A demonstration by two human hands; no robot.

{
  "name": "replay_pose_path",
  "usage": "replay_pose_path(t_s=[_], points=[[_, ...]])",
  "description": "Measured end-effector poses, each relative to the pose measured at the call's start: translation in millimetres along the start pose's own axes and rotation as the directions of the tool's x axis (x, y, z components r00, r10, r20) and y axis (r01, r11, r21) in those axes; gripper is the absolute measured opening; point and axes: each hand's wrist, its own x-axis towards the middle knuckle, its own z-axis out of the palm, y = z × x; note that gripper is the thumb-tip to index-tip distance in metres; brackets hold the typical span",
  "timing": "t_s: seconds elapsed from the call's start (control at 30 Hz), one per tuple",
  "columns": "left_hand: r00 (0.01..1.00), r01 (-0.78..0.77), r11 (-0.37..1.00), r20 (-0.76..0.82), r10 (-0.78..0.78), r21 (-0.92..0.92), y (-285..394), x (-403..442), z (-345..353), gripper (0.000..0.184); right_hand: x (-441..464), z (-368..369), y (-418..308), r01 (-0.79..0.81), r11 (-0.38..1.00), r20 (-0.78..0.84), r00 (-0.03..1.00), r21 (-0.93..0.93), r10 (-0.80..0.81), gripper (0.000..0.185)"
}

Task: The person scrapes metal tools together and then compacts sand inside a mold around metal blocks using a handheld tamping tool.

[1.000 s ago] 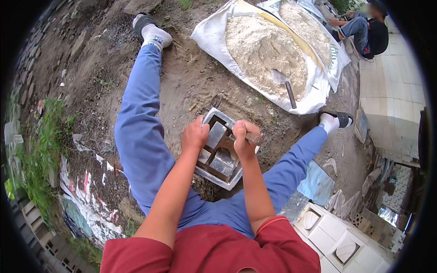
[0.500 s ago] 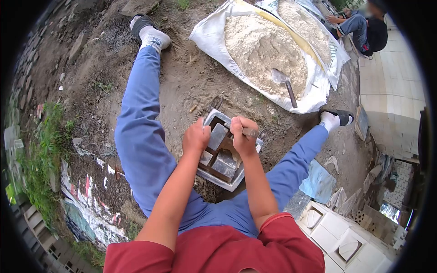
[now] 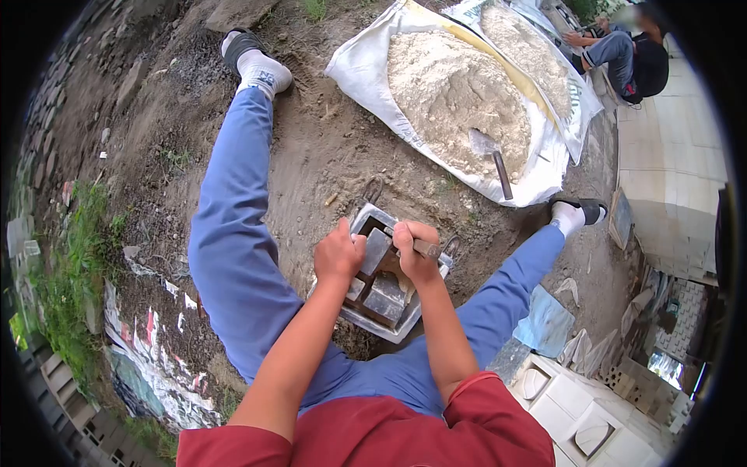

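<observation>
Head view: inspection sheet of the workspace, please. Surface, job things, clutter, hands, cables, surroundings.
Surface: bare, uneven dirt ground.
Job things: compartmented metal frame on the ground between the legs; trowel lying on powder in an open white sack.
Clutter: torn sheeting at lower left; blue sheet beyond the right leg.
Hands: right hand closed round a handle; left hand at the frame's edge, grip unclear.
Cables: nothing seen.
Surroundings: another person at upper right; pale blocks at lower right.
</observation>
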Motion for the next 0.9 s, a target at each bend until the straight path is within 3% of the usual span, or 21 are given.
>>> replay_pose_path(t_s=[0.07,0.17,0.2,0.23,0.3,0.33,0.47,0.57,0.63,0.73,0.83,0.9], points=[[1.0,0.002,1.0,0.009,-0.002,0.015,0,1,0,0.031,-6,-2,-13,0.004,0.995,-0.048,0.999,0.099,0.0,0.035],[0.999,0.021,0.999,0.038,-0.022,0.032,0,-1,-3,0.032,-9,0,0,0.058,0.993,-0.039,0.998,0.103,-0.054,0.035],[0.998,0.028,0.999,0.052,-0.029,0.026,2,-1,-3,0.032,-6,1,1,-0.011,0.999,0.026,1.0,-0.03,0.012,0.034],[0.998,0.02,0.999,0.058,-0.021,0.027,2,-4,-3,0.032,-9,-2,-2,-0.015,0.999,0.017,1.0,-0.033,0.016,0.034],[1.0,0.013,1.0,0.012,-0.013,-0.028,3,-1,-4,0.03,-2,-5,-6,-0.001,1.0,0.04,0.999,0.022,0.0,0.035],[1.0,0.022,0.999,0.017,-0.021,-0.029,2,-3,-3,0.03,-7,-4,-9,-0.006,0.997,-0.028,1.0,0.081,0.009,0.034],[1.0,0.006,1.0,0.015,-0.005,-0.02,2,-1,-5,0.031,-13,-11,-6,0.033,0.996,-0.031,0.999,0.081,-0.031,0.033],[1.0,0.007,0.999,-0.009,-0.007,-0.034,4,3,-4,0.032,-1,-9,-10,0.042,0.999,0.097,0.994,0.002,-0.042,0.038],[1.0,0.007,0.999,0.007,-0.007,-0.042,2,-3,-6,0.032,-7,-14,-12,0.016,1.0,0.077,0.997,-0.002,-0.016,0.039],[1.0,0.018,0.999,0.007,-0.017,-0.046,1,-3,-5,0.032,-18,-15,11,-0.028,0.987,0.002,1.0,0.16,0.028,0.037],[1.0,0.007,1.0,-0.006,-0.007,-0.027,1,-1,-3,0.032,-10,-15,4,-0.091,0.991,0.074,0.994,0.103,0.084,0.041],[1.0,0.012,0.999,-0.004,-0.012,-0.03,2,-1,-3,0.032,-15,-16,-8,-0.121,0.988,0.032,0.992,0.092,0.119,0.042]])
